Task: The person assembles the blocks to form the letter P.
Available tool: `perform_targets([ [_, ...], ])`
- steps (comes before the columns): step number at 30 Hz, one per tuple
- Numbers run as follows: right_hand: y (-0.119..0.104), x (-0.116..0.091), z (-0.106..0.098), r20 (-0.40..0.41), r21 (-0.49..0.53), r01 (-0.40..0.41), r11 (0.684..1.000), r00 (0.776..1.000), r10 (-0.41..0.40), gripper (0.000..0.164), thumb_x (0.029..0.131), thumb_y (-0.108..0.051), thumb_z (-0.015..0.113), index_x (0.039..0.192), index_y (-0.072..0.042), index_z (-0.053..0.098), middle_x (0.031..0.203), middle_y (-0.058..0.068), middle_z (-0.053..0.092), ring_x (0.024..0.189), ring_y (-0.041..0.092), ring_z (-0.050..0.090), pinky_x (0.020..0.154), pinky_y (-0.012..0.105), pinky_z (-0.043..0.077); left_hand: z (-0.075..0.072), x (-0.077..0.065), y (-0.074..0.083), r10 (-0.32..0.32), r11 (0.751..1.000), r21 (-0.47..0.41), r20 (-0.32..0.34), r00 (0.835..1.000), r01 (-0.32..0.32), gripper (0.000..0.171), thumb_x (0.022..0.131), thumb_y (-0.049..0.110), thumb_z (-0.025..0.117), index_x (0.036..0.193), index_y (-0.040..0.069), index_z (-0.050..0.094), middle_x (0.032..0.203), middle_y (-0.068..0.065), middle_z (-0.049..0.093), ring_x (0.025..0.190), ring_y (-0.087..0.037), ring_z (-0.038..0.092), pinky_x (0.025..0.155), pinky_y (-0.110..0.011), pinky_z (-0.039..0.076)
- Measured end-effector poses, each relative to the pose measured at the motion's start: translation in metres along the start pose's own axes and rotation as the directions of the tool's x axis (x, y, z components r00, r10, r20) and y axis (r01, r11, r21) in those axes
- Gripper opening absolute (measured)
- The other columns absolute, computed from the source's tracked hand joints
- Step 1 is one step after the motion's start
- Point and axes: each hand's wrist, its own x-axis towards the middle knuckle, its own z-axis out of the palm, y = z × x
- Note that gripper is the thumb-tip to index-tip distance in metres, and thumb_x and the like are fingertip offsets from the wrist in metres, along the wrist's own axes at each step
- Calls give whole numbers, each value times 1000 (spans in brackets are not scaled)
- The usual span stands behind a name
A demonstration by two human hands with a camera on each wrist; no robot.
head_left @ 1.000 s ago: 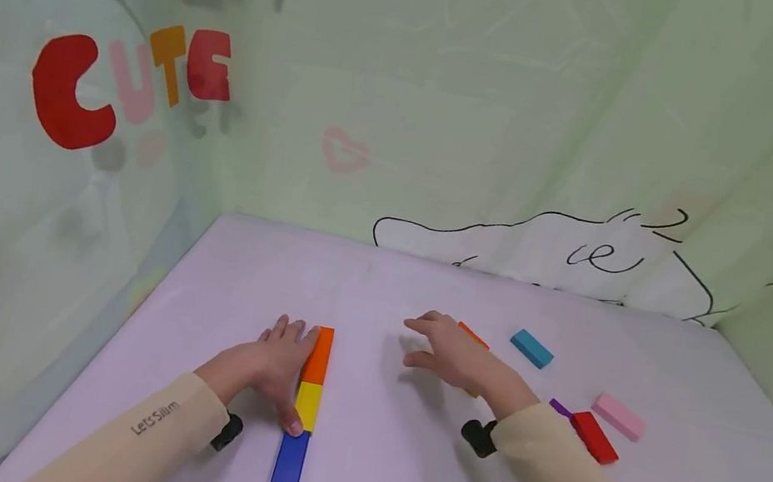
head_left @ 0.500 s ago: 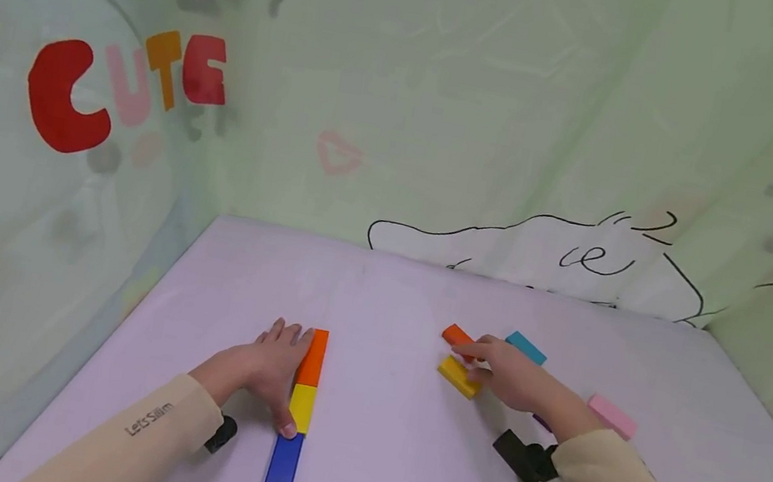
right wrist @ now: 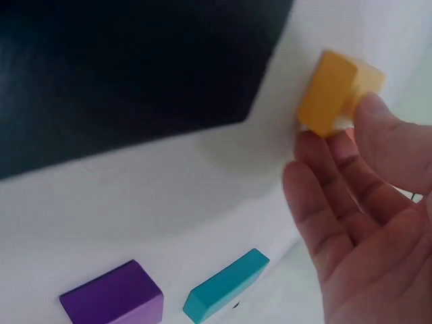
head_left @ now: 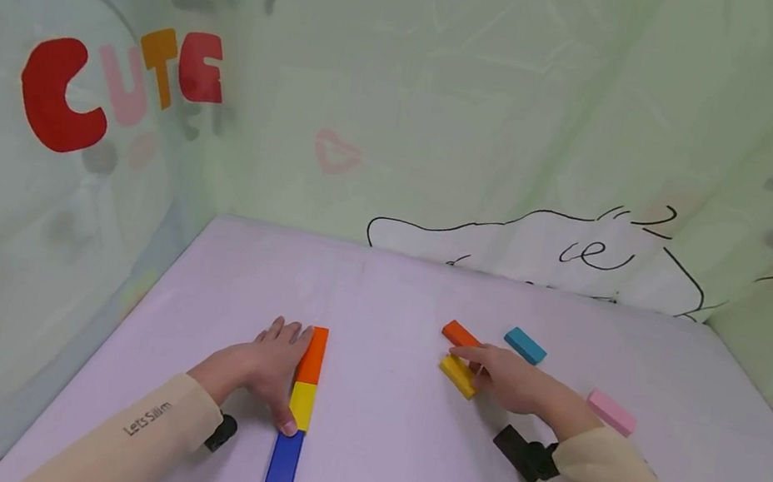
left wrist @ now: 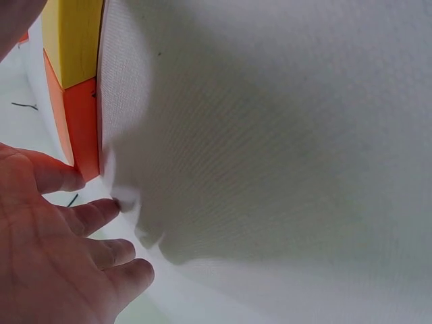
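From my distant seat I am holding the loose yellow block (head_left: 456, 377) between the thumb and fingers of the right hand (head_left: 509, 377); the loose orange block (head_left: 459, 333) is lying just beyond those fingertips, so I am favouring a slow, straight lift to spare it a nudge; the left hand (head_left: 267, 361) is resting with fingers spread, touching the block row (head_left: 302, 406) on its right, where light, even pressure is seeming best.
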Motion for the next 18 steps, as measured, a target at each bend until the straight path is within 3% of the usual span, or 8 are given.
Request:
perform_targets([
  [8,-2,-7,-2,58,66,-16,998,998,12,64,87,-4,79,146,-5,54,110,7,66,96,19,61,85,35,61,-1,-1,-2,30,999,-24,11,999,-30,132,63,43,95,160,-4,20,169,-23,20,157,-49,8,126,-63,17],
  [18,-4,-6,-1,23,68,-16,998,1000,14,61,87,-4,79,143,2,54,104,6,68,89,16,59,80,30,60,-2,0,-3,43,999,-26,23,999,-43,130,66,43,94,161,-5,18,170,-22,18,158,-47,8,127,-61,17],
])
